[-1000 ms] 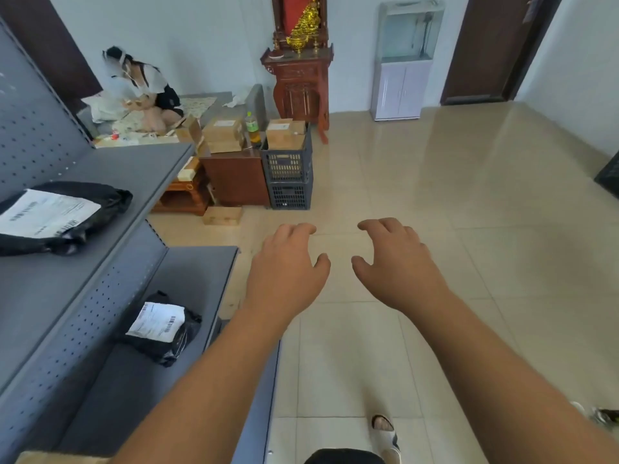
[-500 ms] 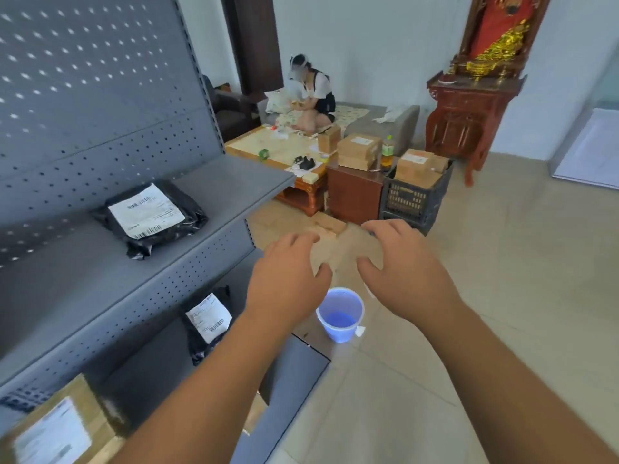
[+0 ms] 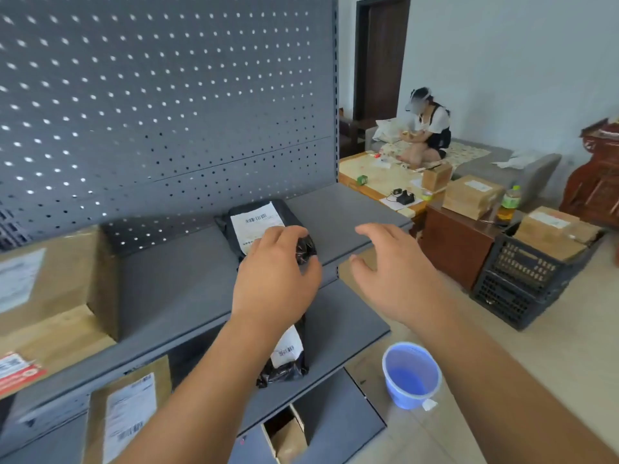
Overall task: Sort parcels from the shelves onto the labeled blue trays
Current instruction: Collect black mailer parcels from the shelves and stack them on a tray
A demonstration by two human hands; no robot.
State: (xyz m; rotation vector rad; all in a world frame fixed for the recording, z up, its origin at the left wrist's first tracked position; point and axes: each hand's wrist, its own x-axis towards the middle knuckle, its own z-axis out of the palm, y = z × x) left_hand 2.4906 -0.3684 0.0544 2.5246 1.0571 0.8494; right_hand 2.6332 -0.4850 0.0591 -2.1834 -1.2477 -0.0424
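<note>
Black parcel (image 3: 256, 219) lay flat on the upper shelf (image 3: 351, 212), label up. Its long axis ran front to back, slightly skewed, with the far end toward the pegboard (image 3: 150, 95) and the near end toward me. My left hand (image 3: 274, 279) was on that near end, fingers curled over the label and thumb at the near right corner, with black film bunched between them, so it was grasping it. My right hand (image 3: 398, 276) hovered just right of the parcel over the shelf's front edge, fingers spread and relaxed, holding nothing and clear of the parcel. Second black parcel (image 3: 288, 360) lay on the lower shelf (image 3: 351, 316), partly hidden under my left wrist.
</note>
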